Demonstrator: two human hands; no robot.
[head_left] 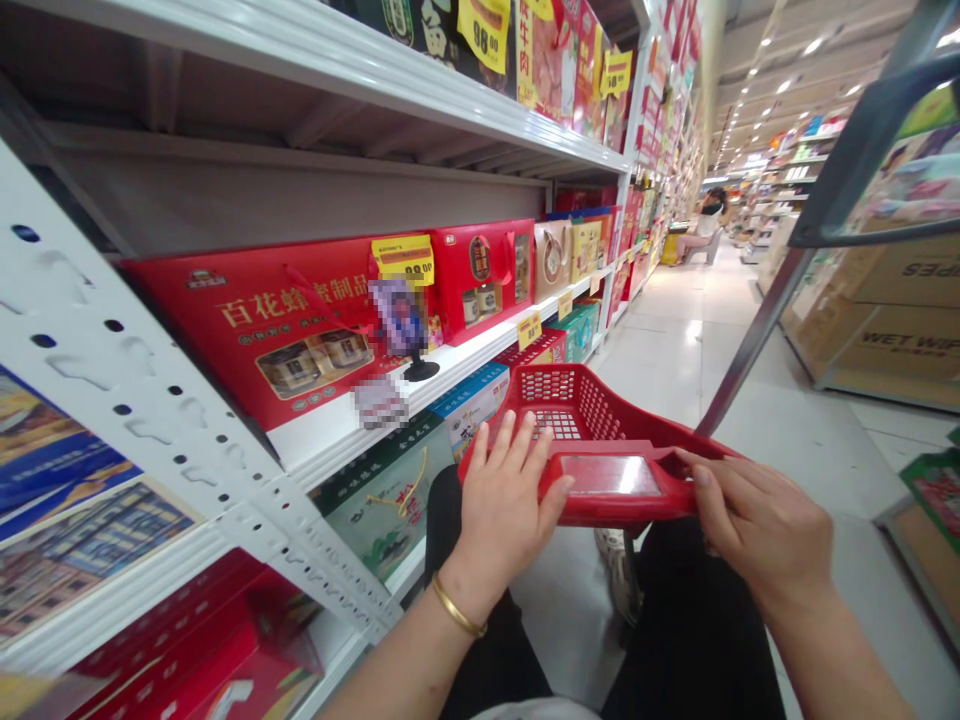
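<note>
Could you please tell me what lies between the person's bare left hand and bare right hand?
The head view shows a glossy rectangular panel, set in the red plastic handle, between the left hand and the right hand.

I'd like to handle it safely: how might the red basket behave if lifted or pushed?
The red basket is probably stiff, as its walls look like moulded plastic. Its perforated sides suggest it may be light for its size. Its glossy panel, showing a bright reflection, could feel slippery.

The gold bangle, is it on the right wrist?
No, the gold bangle circles the wrist behind the left hand; the right wrist is bare.
</note>
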